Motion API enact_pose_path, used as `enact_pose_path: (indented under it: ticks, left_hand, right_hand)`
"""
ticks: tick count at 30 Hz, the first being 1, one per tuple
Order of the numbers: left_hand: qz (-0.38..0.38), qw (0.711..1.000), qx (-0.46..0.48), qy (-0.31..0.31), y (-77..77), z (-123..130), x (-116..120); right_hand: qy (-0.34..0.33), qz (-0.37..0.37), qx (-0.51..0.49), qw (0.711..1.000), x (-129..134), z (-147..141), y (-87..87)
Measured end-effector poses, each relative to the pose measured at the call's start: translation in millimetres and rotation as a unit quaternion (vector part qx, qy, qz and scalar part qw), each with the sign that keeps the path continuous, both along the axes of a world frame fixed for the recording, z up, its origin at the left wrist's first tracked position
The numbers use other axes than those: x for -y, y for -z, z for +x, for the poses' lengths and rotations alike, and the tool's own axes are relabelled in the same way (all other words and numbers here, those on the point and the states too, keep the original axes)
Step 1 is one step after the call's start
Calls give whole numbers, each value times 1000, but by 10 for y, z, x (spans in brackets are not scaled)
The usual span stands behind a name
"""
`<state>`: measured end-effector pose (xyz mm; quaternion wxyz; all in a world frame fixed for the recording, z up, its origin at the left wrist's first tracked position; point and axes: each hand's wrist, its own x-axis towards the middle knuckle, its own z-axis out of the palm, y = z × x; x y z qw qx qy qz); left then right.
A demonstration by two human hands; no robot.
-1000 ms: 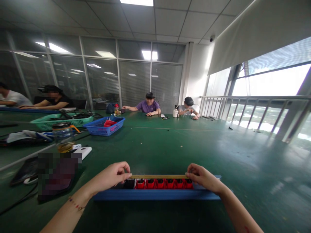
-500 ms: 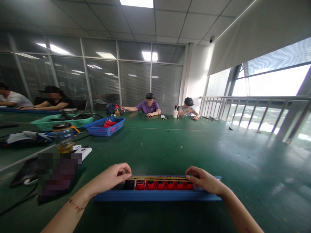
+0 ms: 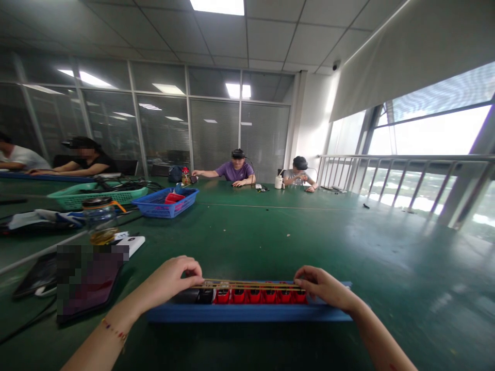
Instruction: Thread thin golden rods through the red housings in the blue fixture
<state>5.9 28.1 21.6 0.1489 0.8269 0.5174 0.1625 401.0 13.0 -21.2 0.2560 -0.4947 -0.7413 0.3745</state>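
Note:
A thin yellow-brown rubber band [image 3: 247,285] is stretched lengthwise over a long blue channel-shaped tray [image 3: 247,313]. Its left end is pinched between the thumb and fingers of my left hand [image 3: 184,272]. At the other end my right hand [image 3: 315,281] pinches it as well, near the tray's right side. Beneath the band, a row of several red block-like pieces [image 3: 254,296] with dark tops sits inside the tray. To their left in the same row are black pieces [image 3: 206,295], partly under my left hand. Whether the band touches the pieces, I cannot tell.
On my left lie a phone-like dark slab [image 3: 93,288], a white device [image 3: 133,246] and a glass jar [image 3: 101,221]. Farther off stand a blue basket [image 3: 166,208] and a green basket [image 3: 65,198] with cables. Several people sit around the green table [image 3: 240,242].
My left hand has moved a little to the left, drawing the band longer and uncovering more of the black pieces. My right hand stays almost in place.

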Motion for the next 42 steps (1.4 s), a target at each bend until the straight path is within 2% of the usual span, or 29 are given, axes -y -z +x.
enact_pose_path:
  ticks: [3,7,12,16,18,23,29,35,42]
  left_hand:
    - [52,998,-30,11,-54,45,26]
    - [122,992,-23,28,-117,60,20]
    - [189,982,-6,-22,-204,-87,-137]
    - [151,988,-22,-38,-152,-165,-341]
    - [110,992,-41,-42,-56,-149,-447]
    - [37,996,-73,-28,252,-38,-670]
    - [0,996,-85,-10,496,16,-822]
    - [-11,997,-69,-17,557,-10,-823]
    - [-30,999,-17,-30,514,-118,-758]
  right_hand:
    - [1,2,0,1000,8,-4,-14]
    - [-7,3,-4,1000,20,-10,-37]
    - [-8,11,-29,999,-5,23,8]
    - [38,1,-38,999,-37,97,70]
    - [44,4,-31,999,-30,135,67]
    - [-2,14,18,1000,31,168,1]
    - [8,26,61,998,29,147,0]
    - [47,80,58,994,34,127,-41]
    - [145,106,-52,982,-38,184,-93]
